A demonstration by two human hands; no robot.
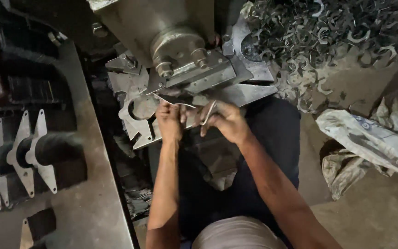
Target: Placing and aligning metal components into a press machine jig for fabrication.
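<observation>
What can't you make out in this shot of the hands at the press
- Head view: what the left hand pinches; only a thin dark metal sheet edge shows past the fingers.
- Head view: the bent strip in the right hand; its lower end is hidden by the fingers.
- Head view: the press top, cut off by the upper edge.
- Head view: single pieces in the scrap pile, too small and tangled.

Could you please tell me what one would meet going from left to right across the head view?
Row of flat metal plates → left hand → right hand → crumpled plastic bag.
</observation>
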